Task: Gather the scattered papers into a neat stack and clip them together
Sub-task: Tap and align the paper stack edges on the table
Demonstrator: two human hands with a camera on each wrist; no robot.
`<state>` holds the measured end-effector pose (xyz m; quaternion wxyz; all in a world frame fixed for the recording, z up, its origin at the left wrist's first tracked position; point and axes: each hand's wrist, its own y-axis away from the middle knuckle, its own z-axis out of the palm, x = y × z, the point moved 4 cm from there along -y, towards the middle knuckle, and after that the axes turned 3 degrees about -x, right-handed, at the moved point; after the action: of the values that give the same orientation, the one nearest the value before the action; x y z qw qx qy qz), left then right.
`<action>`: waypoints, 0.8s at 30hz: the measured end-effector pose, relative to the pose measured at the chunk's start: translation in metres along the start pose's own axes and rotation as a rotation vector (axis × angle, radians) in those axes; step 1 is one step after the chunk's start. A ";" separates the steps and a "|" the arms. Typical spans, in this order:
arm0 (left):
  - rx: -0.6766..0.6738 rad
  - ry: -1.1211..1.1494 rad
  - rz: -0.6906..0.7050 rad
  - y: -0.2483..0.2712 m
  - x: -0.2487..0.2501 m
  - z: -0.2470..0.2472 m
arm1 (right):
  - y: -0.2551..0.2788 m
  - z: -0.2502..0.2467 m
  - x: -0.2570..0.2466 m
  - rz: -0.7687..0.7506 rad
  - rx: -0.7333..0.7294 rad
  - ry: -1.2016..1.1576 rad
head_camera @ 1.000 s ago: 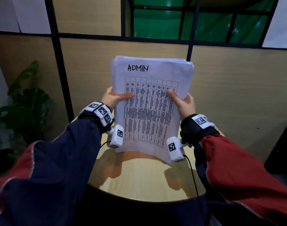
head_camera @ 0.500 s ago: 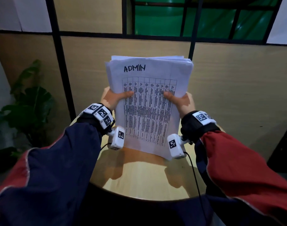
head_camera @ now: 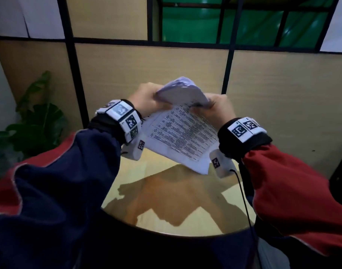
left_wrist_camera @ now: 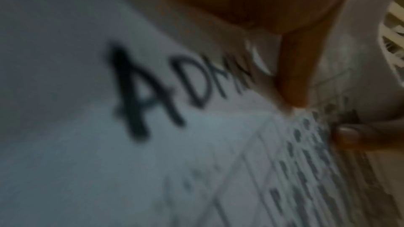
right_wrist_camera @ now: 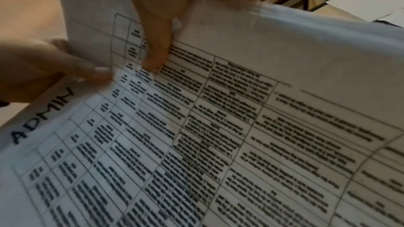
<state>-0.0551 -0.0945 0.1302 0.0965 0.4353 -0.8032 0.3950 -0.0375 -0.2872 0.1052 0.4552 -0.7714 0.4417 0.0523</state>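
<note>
A: Head view. Both hands hold the papers [head_camera: 182,131] above the round table [head_camera: 166,193]. Left hand [head_camera: 144,100] and right hand [head_camera: 218,107] each grip a side, fingers curled round the edges. The far end of the stack bends over toward the person.

B: Anything the wrist views add?

A: Right wrist: thumb [right_wrist_camera: 156,40] presses the printed grid on the top sheet, "ADMIN" handwritten near the corner. Table text too blurred to read. The left wrist view is blurred, "ADM" large, the rest hidden behind a finger.

B: And only the head view?

A: A plant [head_camera: 36,121] at left, panelled wall [head_camera: 146,70], green glass [head_camera: 234,26] above.
</note>
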 end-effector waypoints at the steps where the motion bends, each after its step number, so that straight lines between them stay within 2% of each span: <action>1: 0.009 0.065 -0.002 0.001 -0.004 0.005 | 0.002 0.001 -0.004 -0.025 0.015 -0.017; 2: 0.048 0.126 -0.024 0.002 -0.010 0.008 | 0.005 -0.001 -0.003 -0.043 0.071 -0.020; 4: 0.165 0.265 -0.117 0.008 -0.031 0.006 | 0.015 -0.009 0.010 -0.031 0.273 0.153; 6: 0.268 0.419 -0.208 0.020 -0.058 -0.004 | 0.029 -0.023 0.040 0.151 0.459 0.286; 8: 0.304 0.553 -0.279 0.034 -0.081 -0.012 | 0.047 -0.033 0.074 0.390 0.595 0.106; 9: 0.294 0.611 -0.294 0.041 -0.089 -0.011 | 0.054 -0.033 0.087 0.488 0.580 -0.084; 10: 0.274 0.662 -0.299 0.047 -0.096 -0.009 | 0.058 -0.028 0.102 0.576 0.500 -0.300; 11: 0.243 0.695 -0.304 0.051 -0.100 -0.006 | 0.061 -0.020 0.107 0.637 0.347 -0.487; 12: 0.209 0.722 -0.311 0.054 -0.104 0.000 | 0.064 -0.011 0.109 0.677 0.180 -0.582; 13: 0.172 0.735 -0.323 0.056 -0.107 0.005 | 0.066 -0.005 0.110 0.685 0.079 -0.606; 14: 0.145 0.732 -0.344 0.057 -0.112 0.009 | 0.067 0.000 0.112 0.660 0.067 -0.601; 16: 0.147 0.700 -0.382 0.057 -0.121 0.014 | 0.065 0.002 0.109 0.552 0.159 -0.634; 19: 0.267 0.621 -0.366 0.053 -0.117 0.012 | 0.058 0.001 0.093 0.407 0.254 -0.619; 22: 0.351 0.599 -0.295 0.052 -0.103 0.016 | 0.060 0.007 0.086 0.364 0.290 -0.600; 24: 0.316 0.583 -0.316 0.060 -0.107 0.024 | 0.068 0.013 0.089 0.382 0.284 -0.569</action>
<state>-0.0324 -0.0261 0.0277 0.3127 0.4324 -0.5938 0.6021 -0.0288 -0.3472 0.0096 0.6442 -0.5587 0.4365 0.2869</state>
